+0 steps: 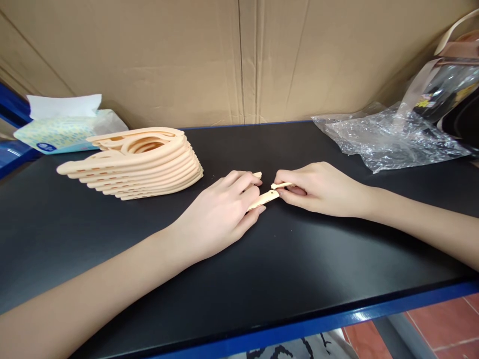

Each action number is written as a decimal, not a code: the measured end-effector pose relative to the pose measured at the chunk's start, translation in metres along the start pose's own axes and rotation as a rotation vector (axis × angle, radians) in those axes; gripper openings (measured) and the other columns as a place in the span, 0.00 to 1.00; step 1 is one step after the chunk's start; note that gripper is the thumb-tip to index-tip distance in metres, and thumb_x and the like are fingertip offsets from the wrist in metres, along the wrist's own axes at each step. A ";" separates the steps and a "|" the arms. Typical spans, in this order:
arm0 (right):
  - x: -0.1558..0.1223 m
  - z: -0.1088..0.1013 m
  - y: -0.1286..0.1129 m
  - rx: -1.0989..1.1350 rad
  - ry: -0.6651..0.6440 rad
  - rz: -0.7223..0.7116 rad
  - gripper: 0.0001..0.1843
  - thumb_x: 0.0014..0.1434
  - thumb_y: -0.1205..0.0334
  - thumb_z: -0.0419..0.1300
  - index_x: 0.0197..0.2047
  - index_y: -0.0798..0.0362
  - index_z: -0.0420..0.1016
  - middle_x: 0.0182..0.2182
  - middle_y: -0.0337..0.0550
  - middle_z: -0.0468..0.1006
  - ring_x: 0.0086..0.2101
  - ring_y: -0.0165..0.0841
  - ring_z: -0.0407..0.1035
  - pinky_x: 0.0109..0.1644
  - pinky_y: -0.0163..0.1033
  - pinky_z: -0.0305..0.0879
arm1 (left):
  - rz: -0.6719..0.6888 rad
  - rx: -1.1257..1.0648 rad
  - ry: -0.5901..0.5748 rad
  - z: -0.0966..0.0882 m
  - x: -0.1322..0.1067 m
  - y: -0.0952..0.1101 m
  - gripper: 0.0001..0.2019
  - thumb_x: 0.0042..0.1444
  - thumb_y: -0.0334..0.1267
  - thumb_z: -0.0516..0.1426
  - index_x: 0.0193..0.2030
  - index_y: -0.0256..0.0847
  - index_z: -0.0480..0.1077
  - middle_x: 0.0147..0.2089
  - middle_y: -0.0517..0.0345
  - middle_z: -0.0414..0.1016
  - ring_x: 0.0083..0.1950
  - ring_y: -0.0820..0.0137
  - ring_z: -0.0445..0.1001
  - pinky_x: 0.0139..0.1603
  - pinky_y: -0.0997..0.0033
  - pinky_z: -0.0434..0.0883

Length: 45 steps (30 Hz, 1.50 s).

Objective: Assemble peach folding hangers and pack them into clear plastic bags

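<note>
Near the middle of the black table, my left hand (220, 212) lies palm down, closed over a cream plastic hanger part (264, 200). One flat end with a small hole sticks out between its fingers, and another cream tip (258, 175) shows beyond the fingertips; the rest is under the hand. My right hand (318, 189) pinches a thin cream plastic piece (283, 185) between thumb and fingers. Its small rounded end sits just above the holed end; whether the two touch, I cannot tell. To the left lies a stack of matching folded plastic hangers (149, 162).
A tissue pack (67, 132) stands at the back left. Crumpled clear plastic (389, 134) and a clear bag with a handle (445, 89) are at the back right. Cardboard (187, 60) rises behind the black table (224, 304), which has a blue front edge (299, 326).
</note>
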State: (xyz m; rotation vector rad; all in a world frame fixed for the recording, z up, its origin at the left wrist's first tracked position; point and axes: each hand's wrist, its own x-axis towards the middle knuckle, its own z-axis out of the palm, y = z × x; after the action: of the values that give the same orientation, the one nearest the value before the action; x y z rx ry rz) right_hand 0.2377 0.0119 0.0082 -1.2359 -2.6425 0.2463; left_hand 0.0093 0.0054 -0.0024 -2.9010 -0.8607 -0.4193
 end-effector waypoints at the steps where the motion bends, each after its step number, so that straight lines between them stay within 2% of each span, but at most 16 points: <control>1: 0.000 0.000 0.000 0.001 0.001 -0.003 0.07 0.64 0.61 0.50 0.32 0.49 0.60 0.19 0.29 0.60 0.20 0.25 0.54 0.26 0.33 0.44 | 0.000 0.003 0.001 0.000 0.000 0.000 0.13 0.67 0.37 0.51 0.47 0.30 0.73 0.56 0.42 0.72 0.59 0.55 0.68 0.59 0.54 0.71; 30: -0.001 -0.002 -0.001 0.009 -0.020 0.005 0.09 0.65 0.60 0.49 0.32 0.49 0.63 0.19 0.31 0.62 0.19 0.27 0.55 0.27 0.34 0.44 | -0.012 -0.009 -0.015 -0.001 0.000 0.001 0.13 0.68 0.37 0.50 0.47 0.31 0.73 0.57 0.43 0.72 0.60 0.56 0.68 0.60 0.55 0.70; 45: -0.001 0.000 -0.001 0.011 -0.006 -0.005 0.09 0.64 0.61 0.49 0.31 0.50 0.61 0.19 0.30 0.61 0.19 0.26 0.55 0.27 0.34 0.45 | 0.004 0.005 -0.004 -0.001 0.000 0.001 0.13 0.68 0.37 0.50 0.46 0.31 0.73 0.56 0.42 0.72 0.60 0.56 0.68 0.59 0.54 0.71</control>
State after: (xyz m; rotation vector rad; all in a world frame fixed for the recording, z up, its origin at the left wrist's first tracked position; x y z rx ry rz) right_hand 0.2377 0.0104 0.0085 -1.2268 -2.6452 0.2631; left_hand 0.0096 0.0046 -0.0010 -2.8992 -0.8557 -0.4101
